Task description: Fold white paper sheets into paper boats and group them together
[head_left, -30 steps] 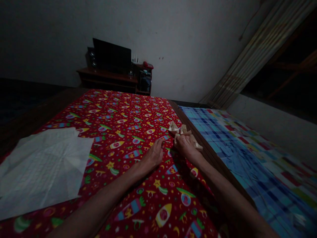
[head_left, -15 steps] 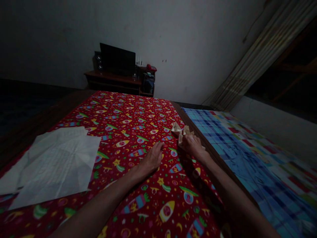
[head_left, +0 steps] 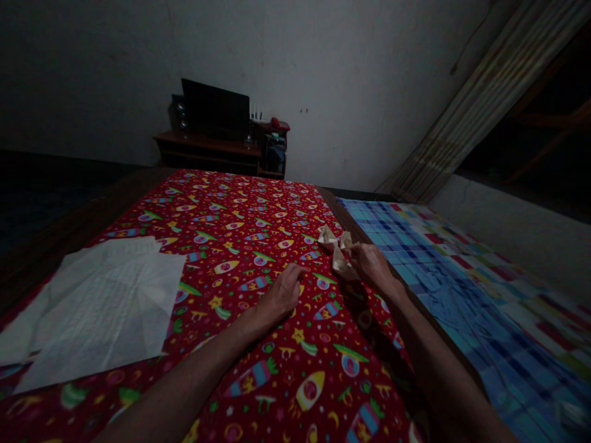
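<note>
My left hand (head_left: pixel 284 289) rests on the red printed cloth (head_left: pixel 258 314), its fingers curled together, with nothing visible in them. Farther right, my right hand (head_left: pixel 373 266) is closed at the edge of a small cluster of folded paper boats. Its fingertips pinch at the brownish folded paper there; the palm side is hidden. One pale paper boat (head_left: pixel 342 264) stands just left of those fingers. Another folded paper boat (head_left: pixel 327 237) sits a little farther back. On the left lies a spread stack of creased white paper sheets (head_left: pixel 111 301).
Dark wooden edging (head_left: pixel 346 215) runs along the red cloth. Beyond it on the right lies a blue plaid cloth (head_left: pixel 392 237). At the far wall, a desk (head_left: pixel 207 144) holds a dark screen (head_left: pixel 215 111), a speaker (head_left: pixel 180 112) and a red telephone (head_left: pixel 279 124). A curtain (head_left: pixel 466 117) hangs at right.
My right hand has shifted slightly right, uncovering more of the nearest paper boat. My left hand stays in nearly the same place.
</note>
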Demonstrator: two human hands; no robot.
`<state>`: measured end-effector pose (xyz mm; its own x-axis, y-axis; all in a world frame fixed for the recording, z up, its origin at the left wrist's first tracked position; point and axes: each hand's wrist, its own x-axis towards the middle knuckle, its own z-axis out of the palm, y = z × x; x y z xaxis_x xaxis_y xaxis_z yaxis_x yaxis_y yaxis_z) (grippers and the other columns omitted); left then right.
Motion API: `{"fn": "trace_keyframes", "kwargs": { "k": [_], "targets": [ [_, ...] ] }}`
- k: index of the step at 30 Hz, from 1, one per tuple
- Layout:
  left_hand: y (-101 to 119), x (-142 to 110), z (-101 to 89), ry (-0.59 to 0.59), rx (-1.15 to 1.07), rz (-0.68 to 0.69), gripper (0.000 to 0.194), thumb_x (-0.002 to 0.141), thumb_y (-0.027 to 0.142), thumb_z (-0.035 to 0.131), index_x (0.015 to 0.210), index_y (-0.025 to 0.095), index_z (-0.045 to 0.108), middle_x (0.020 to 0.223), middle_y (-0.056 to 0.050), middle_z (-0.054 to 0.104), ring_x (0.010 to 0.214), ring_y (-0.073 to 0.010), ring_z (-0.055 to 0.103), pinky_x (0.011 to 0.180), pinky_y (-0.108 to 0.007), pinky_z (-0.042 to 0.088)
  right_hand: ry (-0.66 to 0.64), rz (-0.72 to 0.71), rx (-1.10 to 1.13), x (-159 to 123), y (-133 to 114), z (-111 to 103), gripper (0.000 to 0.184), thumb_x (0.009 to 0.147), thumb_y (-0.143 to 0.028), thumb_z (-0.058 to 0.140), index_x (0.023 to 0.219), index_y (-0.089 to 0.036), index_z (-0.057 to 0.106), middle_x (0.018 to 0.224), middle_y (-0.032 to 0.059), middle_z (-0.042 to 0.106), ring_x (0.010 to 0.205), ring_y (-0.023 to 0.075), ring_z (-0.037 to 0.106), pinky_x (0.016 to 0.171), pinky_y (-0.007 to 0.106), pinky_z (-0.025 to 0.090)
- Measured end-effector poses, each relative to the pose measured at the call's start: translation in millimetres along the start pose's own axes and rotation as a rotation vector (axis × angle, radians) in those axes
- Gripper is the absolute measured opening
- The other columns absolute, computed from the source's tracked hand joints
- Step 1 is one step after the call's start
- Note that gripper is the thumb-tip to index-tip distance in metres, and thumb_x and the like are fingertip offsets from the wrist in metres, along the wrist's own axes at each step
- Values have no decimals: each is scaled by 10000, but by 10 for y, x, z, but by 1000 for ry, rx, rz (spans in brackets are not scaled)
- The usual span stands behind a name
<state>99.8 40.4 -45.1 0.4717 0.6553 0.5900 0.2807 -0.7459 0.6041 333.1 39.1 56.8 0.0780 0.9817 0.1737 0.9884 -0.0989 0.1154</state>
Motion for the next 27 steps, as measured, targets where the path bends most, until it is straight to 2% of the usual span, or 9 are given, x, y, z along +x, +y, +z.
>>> {"fn": "trace_keyframes", "kwargs": {
  "k": [7, 11, 13, 15, 19, 21, 23, 26, 27],
  "targets": [
    [24, 18, -12, -14, 22, -2, 350, 809, -3, 375, 1087, 166, 503, 970, -62, 532, 882, -158, 535, 804, -315, 491, 149, 17, 155, -65, 168, -128, 352, 885, -291, 402, 906, -147, 723, 784, 100, 705, 625, 138, 610, 514, 217, 313],
    [74, 8, -192, -40, 48, 15, 311, 817, 21, 398, 1065, 166, 520, 997, -71, 550, 941, -166, 541, 850, -323, 487, 253, -46, 280, -343, -20, -194, 374, 884, -362, 415, 781, -149, 705, 629, 73, 655, 515, 128, 532, 495, 235, 277],
    [132, -45, -416, -72, 72, 27, 289, 833, 53, 418, 1068, 177, 532, 1076, -79, 549, 1005, -171, 540, 885, -322, 480, 188, -162, 396, -570, -249, -174, 405, 898, -366, 393, 678, -150, 656, 563, 45, 604, 475, 107, 483, 483, 228, 261],
    [197, -161, -728, -181, 196, 9, 294, 851, 82, 417, 1092, 202, 537, 1176, -73, 531, 1069, -178, 532, 922, -325, 471, 68, -315, 480, -821, -518, -117, 404, 907, -327, 386, 606, -152, 591, 532, 17, 557, 461, 84, 437, 482, 221, 247],
    [259, -629, -1442, -193, 453, -81, 281, 898, 241, 421, 1154, 227, 537, 1274, -65, 507, 1159, -216, 502, 986, -355, 438, -157, -564, 581, -1228, -952, 16, 354, 925, -268, 377, 629, -158, 537, 539, -24, 523, 443, 54, 365, 468, 205, 218],
    [246, -961, -1741, -156, 558, -145, 336, 894, 316, 435, 1218, 258, 502, 1306, -53, 490, 1164, -228, 502, 993, -375, 434, -176, -642, 611, -1334, -1064, 63, 314, 931, -275, 381, 681, -164, 536, 577, -25, 536, 471, 57, 388, 486, 199, 235],
    [218, -1299, -1956, -136, 638, -191, 447, 865, 396, 467, 1305, 327, 419, 1341, -27, 460, 1165, -248, 500, 972, -419, 450, -161, -666, 613, -1379, -1129, 107, 284, 931, -281, 390, 712, -168, 531, 622, -16, 559, 506, 65, 423, 502, 201, 249],
    [160, -1687, -2133, -111, 693, -257, 506, 863, 473, 433, 1354, 461, 310, 1397, 34, 411, 1226, -311, 435, 974, -574, 395, -115, -684, 579, -1389, -1199, 199, 275, 929, -279, 389, 709, -175, 516, 623, -15, 567, 498, 74, 430, 502, 221, 241],
    [137, -1760, -2167, -112, 693, -256, 518, 851, 493, 450, 1350, 476, 313, 1401, 42, 413, 1213, -324, 449, 953, -585, 408, -88, -690, 561, -1389, -1220, 235, 270, 925, -275, 391, 707, -177, 516, 618, -14, 569, 493, 78, 432, 502, 230, 233]
  ]
}}
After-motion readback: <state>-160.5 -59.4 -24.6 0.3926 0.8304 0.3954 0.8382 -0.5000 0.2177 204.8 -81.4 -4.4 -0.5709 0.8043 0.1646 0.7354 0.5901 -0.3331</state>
